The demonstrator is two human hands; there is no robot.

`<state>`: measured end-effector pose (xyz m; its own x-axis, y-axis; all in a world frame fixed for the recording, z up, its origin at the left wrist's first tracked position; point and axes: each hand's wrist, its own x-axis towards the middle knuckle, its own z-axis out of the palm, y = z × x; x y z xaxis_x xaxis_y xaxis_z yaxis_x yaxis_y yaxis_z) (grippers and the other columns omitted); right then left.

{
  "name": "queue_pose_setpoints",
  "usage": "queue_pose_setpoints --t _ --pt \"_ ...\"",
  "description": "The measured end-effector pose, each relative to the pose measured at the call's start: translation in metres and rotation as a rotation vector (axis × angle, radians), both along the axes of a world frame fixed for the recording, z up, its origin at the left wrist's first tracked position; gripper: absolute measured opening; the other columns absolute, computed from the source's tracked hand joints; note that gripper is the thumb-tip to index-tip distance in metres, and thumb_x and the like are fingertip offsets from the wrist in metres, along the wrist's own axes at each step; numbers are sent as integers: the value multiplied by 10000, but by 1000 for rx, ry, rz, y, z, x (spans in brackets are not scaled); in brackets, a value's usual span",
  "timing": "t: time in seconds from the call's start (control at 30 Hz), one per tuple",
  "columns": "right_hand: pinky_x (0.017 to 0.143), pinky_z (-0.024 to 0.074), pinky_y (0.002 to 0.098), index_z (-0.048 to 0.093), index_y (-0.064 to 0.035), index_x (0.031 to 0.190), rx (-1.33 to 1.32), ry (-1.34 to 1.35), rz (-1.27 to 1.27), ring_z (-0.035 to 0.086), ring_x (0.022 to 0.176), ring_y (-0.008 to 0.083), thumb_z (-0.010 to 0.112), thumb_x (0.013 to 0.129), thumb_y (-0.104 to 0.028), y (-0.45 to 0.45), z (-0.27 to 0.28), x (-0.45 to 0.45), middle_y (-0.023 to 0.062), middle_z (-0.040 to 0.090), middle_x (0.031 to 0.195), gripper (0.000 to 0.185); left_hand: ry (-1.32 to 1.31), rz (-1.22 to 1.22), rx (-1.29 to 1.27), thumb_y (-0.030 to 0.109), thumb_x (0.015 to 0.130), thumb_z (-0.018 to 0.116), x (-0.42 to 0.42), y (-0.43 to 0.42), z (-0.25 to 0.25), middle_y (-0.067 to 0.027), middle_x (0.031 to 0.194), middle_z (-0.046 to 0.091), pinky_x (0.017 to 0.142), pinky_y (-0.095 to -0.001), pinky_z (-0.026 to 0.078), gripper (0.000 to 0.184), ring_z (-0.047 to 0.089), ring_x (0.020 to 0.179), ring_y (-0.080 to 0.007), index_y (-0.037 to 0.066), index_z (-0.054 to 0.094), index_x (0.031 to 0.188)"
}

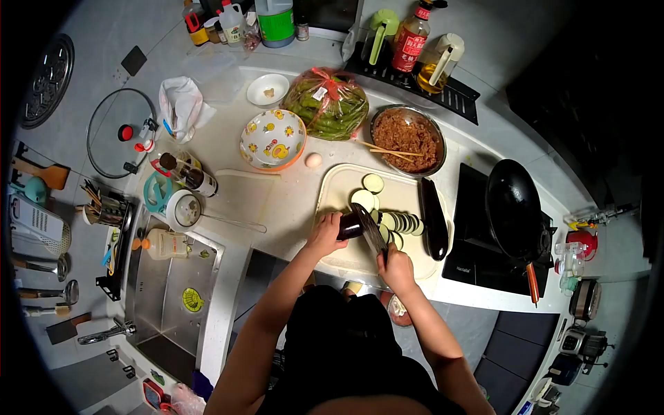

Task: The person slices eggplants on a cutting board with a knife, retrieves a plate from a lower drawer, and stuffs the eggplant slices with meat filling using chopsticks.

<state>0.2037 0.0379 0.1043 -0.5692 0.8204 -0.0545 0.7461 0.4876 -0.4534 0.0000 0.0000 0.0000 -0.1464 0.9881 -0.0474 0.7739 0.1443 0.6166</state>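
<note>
On the cream cutting board (339, 181), my left hand (325, 234) grips the uncut end of a dark purple eggplant (351, 225). My right hand (396, 270) is closed round the handle of a kitchen knife (371, 230), whose blade stands at the cut face of that eggplant. Pale round eggplant slices (401, 223) lie overlapping to the right of the blade, and a few more slices (373, 183) lie loose above it. A second, whole eggplant (434, 220) rests along the board's right side.
Behind the board stand a steel bowl of minced meat (404, 131) with chopsticks across it, a bag of green peppers (325, 107), a patterned bowl (273, 140) and an egg (313, 160). A wok (513, 204) sits on the cooktop at right; the sink (155, 277) is at left.
</note>
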Motion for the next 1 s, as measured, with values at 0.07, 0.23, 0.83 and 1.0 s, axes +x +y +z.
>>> queue_pose_setpoints --t 0.07,0.23,0.83,1.0 --pt "497 476 417 478 26 749 -5 -3 2 573 533 366 574 771 -154 -1 0 0 218 554 562 205 10 3 -5 254 604 726 1 -1 2 -178 1093 459 890 -398 393 708 451 1032 -338 16 365 1165" --pt "506 479 419 487 30 752 -27 -33 27 576 548 370 572 757 -144 2 -2 -10 224 564 596 194 94 7 -3 264 594 735 7 -5 0 -161 1079 463 882 -397 396 713 456 1024 -318 22 375 1160" --pt "547 459 465 507 54 734 -48 213 -109 557 580 414 559 775 -165 30 -85 -29 262 551 623 229 -234 161 242 227 686 717 1 -29 1 -180 1098 468 841 -397 410 629 477 1001 -355 41 402 1199" --pt "523 447 444 509 54 747 -66 333 -228 555 570 409 539 793 -135 22 -47 -13 258 550 609 197 -275 181 297 173 696 708 3 -30 -2 -181 1084 482 813 -392 426 571 495 970 -360 52 424 1176"
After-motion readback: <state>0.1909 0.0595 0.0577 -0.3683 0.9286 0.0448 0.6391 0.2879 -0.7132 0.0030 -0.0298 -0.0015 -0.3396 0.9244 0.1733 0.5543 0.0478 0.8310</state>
